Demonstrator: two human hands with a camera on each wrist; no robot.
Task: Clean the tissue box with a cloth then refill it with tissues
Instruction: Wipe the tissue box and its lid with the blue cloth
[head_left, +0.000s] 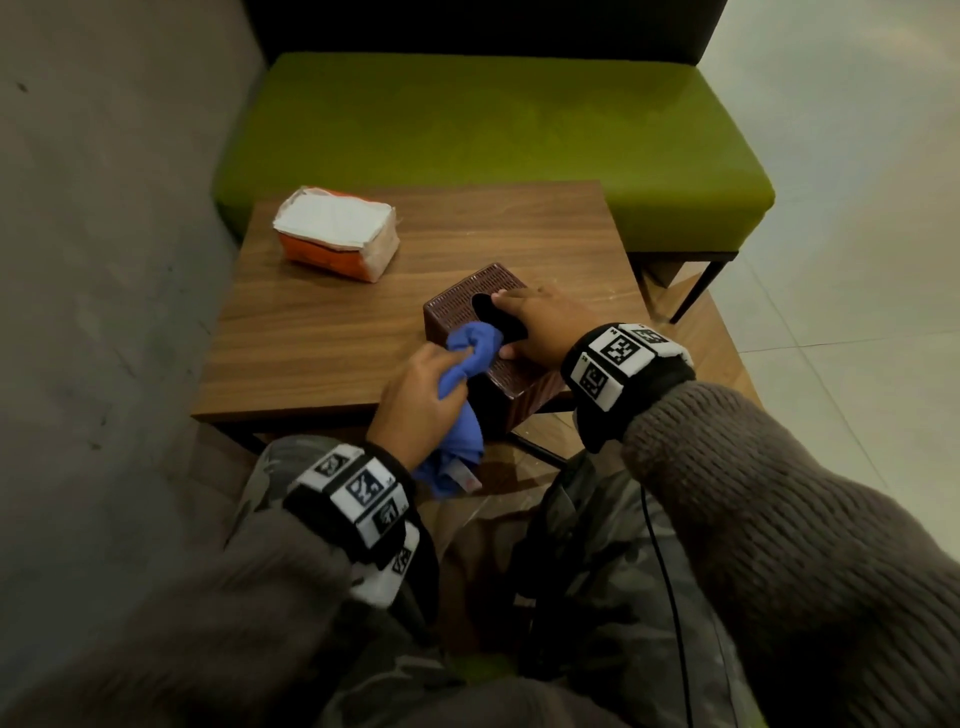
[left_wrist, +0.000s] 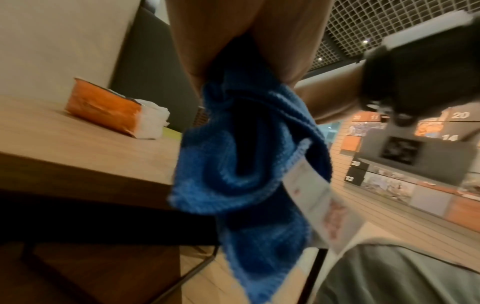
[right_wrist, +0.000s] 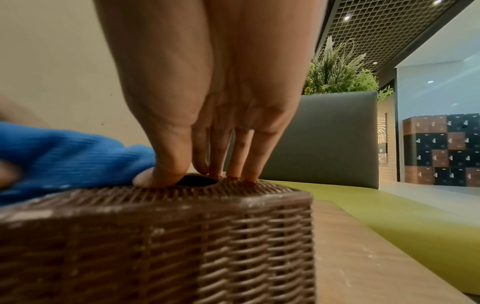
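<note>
Camera layout: I am monitoring three views.
Head is looking down on the table (head_left: 311, 332); both wrists are looking close along their fingers, sharing the cloth (left_wrist: 241, 160).

Woven tissue box, blue cloth, tissue pack on table.
Brown wicker-look tissue box (head_left: 470, 304), cube-shaped, upright near the table's front edge, dark oval opening on top with no tissue showing. Bunched blue cloth (head_left: 475, 353) with white tag pressed on box's top near corner, rest hanging down. Orange tissue pack (head_left: 336, 234), top torn open, white tissues exposed, lies flat at far left, well apart from box.
</note>
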